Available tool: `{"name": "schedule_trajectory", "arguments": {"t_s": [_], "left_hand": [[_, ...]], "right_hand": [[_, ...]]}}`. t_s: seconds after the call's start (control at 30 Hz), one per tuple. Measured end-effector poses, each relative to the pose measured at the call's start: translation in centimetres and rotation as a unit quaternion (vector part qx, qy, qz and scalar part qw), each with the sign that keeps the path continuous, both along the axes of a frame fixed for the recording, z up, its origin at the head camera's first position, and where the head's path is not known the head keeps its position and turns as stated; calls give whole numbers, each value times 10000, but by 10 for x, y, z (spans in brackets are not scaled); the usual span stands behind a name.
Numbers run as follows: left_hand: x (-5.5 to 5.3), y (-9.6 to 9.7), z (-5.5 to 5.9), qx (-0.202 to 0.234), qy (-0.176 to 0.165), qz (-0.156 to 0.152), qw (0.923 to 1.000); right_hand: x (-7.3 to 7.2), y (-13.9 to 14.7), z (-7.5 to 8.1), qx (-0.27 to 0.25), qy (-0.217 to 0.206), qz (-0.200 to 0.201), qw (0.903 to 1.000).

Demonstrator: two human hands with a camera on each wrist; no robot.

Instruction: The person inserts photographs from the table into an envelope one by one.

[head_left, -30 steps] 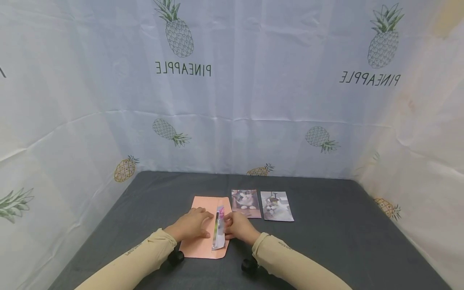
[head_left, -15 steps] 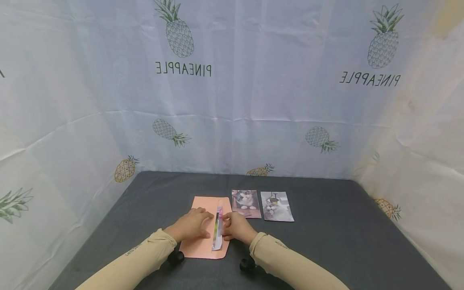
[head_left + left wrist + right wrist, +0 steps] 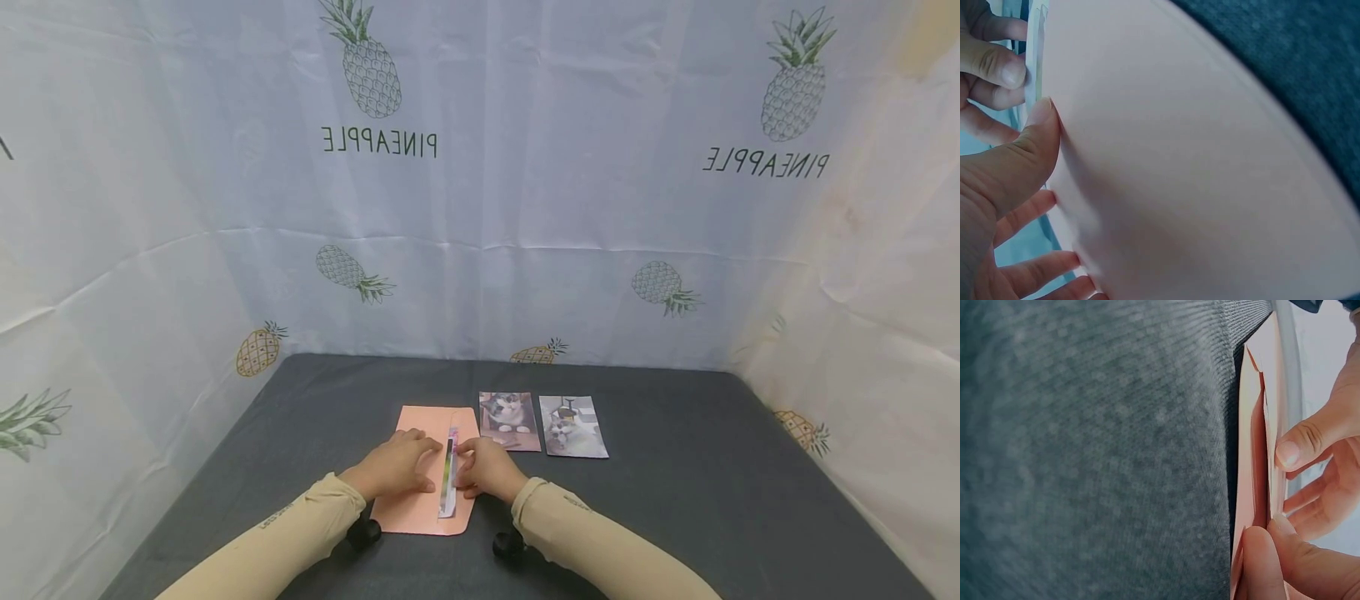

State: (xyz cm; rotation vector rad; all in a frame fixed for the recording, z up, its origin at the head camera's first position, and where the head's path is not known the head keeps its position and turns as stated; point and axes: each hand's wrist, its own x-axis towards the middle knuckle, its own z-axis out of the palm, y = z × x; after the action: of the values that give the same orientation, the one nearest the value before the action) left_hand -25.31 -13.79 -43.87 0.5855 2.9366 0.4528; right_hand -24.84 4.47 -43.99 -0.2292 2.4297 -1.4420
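Observation:
A pink envelope [image 3: 401, 518] lies on the dark table in the head view. A narrow strip of a colourful photo [image 3: 448, 487] shows at its slit-like opening; the rest is hidden inside. My left hand [image 3: 397, 463] rests on the envelope's left part, thumb and fingers spread apart. The left wrist view shows its thumb [image 3: 1040, 119] pressing by the opening. My right hand [image 3: 487, 468] pinches the photo's right edge at the opening. In the right wrist view, the right fingers [image 3: 1260, 550] sit at the gaping envelope edge [image 3: 1260, 456].
Two cat photos, one of them pinkish [image 3: 510, 417] and one whiter [image 3: 573, 427], lie behind and right of the envelope. A pineapple-print curtain [image 3: 480, 192] hangs around the dark table [image 3: 675, 483]. Black round pieces [image 3: 363, 534] are at both wrists.
My right hand has shifted slightly left, and the photo has slid further into the envelope, so a narrower strip shows. My left hand and the two cat photos have stayed put.

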Motion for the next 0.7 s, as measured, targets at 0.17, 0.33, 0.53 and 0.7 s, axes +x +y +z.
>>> {"name": "schedule_trajectory", "arguments": {"t_s": [0.17, 0.33, 0.53, 0.7], "left_hand": [[0, 1, 1, 3, -27, 50, 10000], [1, 1, 3, -45, -29, 74, 10000], [1, 1, 2, -54, -25, 45, 10000], [0, 0, 1, -34, -1, 51, 10000]], "right_hand": [[1, -1, 1, 105, 18, -9, 9999], [0, -2, 1, 173, 21, -31, 9998], [1, -3, 1, 148, 13, -34, 9999], [1, -4, 2, 140, -3, -66, 9999]]}}
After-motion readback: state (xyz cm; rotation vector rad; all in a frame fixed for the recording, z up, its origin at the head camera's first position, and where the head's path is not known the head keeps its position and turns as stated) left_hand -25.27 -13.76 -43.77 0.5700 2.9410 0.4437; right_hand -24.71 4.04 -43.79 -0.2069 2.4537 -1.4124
